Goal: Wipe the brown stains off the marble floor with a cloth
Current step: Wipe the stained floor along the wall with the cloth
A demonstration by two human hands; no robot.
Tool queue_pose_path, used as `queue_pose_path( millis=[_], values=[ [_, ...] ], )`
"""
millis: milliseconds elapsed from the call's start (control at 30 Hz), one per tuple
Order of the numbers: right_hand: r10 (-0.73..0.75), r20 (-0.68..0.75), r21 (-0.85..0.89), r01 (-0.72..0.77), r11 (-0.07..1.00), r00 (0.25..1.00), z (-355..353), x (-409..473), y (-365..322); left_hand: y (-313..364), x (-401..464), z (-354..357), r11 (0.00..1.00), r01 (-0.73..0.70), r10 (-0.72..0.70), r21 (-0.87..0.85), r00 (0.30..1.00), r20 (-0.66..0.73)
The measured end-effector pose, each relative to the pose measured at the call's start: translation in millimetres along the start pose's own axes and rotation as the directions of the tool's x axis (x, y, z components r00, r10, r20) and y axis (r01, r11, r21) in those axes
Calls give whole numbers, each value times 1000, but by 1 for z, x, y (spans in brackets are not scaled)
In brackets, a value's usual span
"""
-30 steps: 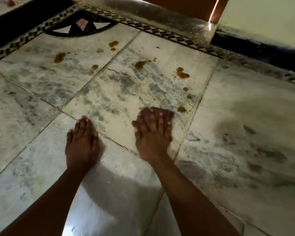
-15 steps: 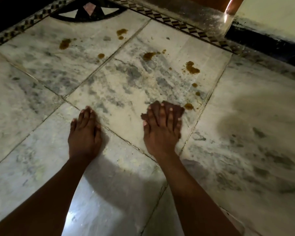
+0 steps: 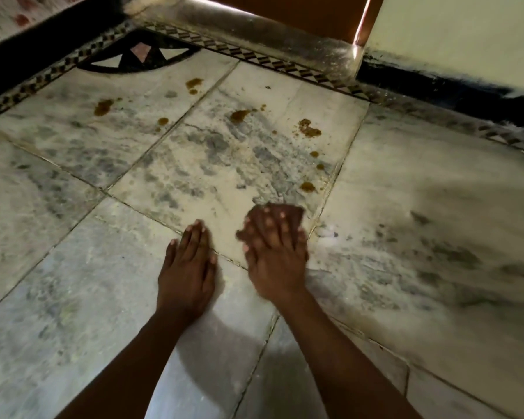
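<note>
My right hand (image 3: 273,252) lies flat on a small dark brown cloth (image 3: 294,211) and presses it onto the marble floor (image 3: 194,182); only the cloth's far edge shows past my fingertips. My left hand (image 3: 186,273) rests palm-down on the floor beside it, fingers together, holding nothing. Several brown stains mark the tiles ahead: the nearest stain (image 3: 307,186) lies just beyond the cloth, a larger stain (image 3: 307,130) farther off, and another stain (image 3: 103,106) at the far left.
A patterned inlay border (image 3: 254,58) runs along the back of the floor, with a dark triangular motif (image 3: 139,55) in the corner. A raised threshold (image 3: 254,28) and a pale wall with a black skirting (image 3: 436,83) stand behind.
My right hand with the cloth has slid a little toward me and the left hand, away from the nearest stain. The view has shifted, so both hands sit lower and closer together.
</note>
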State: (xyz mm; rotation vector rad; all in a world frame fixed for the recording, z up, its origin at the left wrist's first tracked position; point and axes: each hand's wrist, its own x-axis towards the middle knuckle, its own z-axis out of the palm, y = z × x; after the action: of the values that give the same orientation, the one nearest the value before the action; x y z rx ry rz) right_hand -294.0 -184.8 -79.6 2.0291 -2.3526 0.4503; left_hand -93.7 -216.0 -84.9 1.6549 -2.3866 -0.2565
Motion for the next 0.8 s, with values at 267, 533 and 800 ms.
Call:
queue_pose_path(
  millis=[267, 533, 800],
  values=[
    [183, -10, -81, -184, 980, 983, -31, -34, 93, 5, -1, -2, 1000, 17, -17, 2, 1000, 8],
    [-237, 90, -30, 241, 970, 967, -28, -44, 55, 11, -2, -2, 999, 35, -35, -4, 999, 9],
    [435, 64, -36, -434, 900, 898, -43, -17, 135, 27, -3, 6, 996, 85, -85, 34, 996, 5]
  ],
)
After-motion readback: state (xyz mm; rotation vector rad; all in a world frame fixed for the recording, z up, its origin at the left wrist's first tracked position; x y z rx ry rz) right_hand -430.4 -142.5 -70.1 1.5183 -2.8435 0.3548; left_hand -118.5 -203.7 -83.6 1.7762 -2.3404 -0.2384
